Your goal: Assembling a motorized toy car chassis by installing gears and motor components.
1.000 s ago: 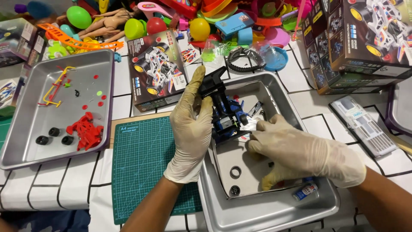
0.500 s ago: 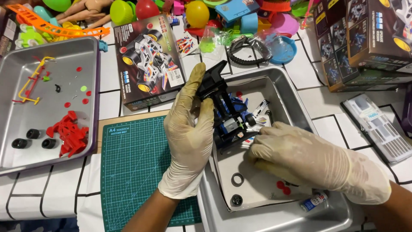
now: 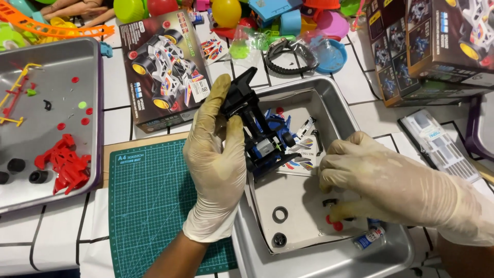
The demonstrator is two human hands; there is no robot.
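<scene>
Two gloved hands worked over a metal tray (image 3: 381, 257) in the middle of the white-tiled table. Left hand (image 3: 216, 159) stood upright with its fingers closed around a black and blue toy car chassis (image 3: 257, 134), holding it tilted above the tray's left rim; the black end pointed up toward the thumb tip. Right hand (image 3: 370, 180) lay palm down inside the tray, fingers curled narrow and pressed onto a white sheet (image 3: 296, 203) lining the bottom. Its fingertips (image 3: 337, 211) touched small red parts (image 3: 334, 224) and a little black piece beside them, though whether they gripped anything could not be told. Two black rings (image 3: 279, 214) lay on the sheet nearer the left hand, and a small tube (image 3: 369, 238) rested by the tray's near wall. Beside the tray, under the left wrist, lay a green cutting mat (image 3: 149, 206). Further left, a second tray (image 3: 77, 56) held a red plastic frame (image 3: 64, 164), black wheels (image 3: 15, 166) and scattered small bits. Boxes printed with toy cars (image 3: 162, 67) and bright plastic toys crowded the table's far edge.
</scene>
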